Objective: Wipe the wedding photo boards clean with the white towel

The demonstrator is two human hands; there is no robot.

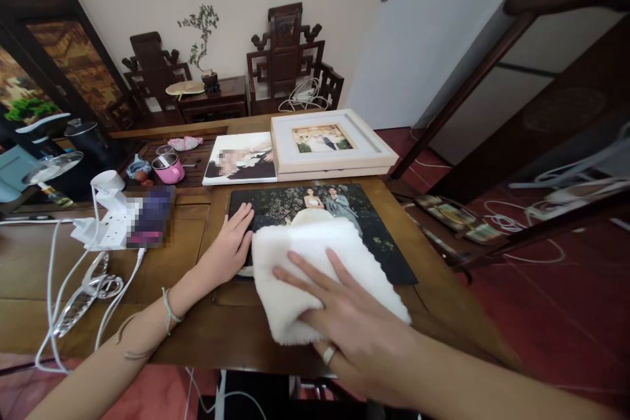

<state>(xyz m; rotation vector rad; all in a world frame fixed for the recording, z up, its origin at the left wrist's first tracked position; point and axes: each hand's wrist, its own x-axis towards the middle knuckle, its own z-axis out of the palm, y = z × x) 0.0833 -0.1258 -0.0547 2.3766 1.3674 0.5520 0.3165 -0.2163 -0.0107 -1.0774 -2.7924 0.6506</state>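
Note:
A dark photo panel [394, 246] showing a couple in wedding clothes lies flat on the wooden table. Spread over its lower part is a fluffy white cloth [325, 236], which also hangs past the panel's near edge. My right hand [339, 308] presses on this cloth with fingers spread on top; its lower edge is bunched near the index finger and the ringed thumb. At the panel's left edge rests my left hand [230, 243], fingers stretched out and holding nothing. The cloth hides part of the panel.
Behind the panel lie a white-framed photo [367, 128] and a smaller photo block [241, 174]. To the left are a pink cup [170, 169], a white power strip [111, 223] with cables, a pixelated phone-like item, and a clear hair claw [93, 285]. Chairs stand beyond the table [236, 325].

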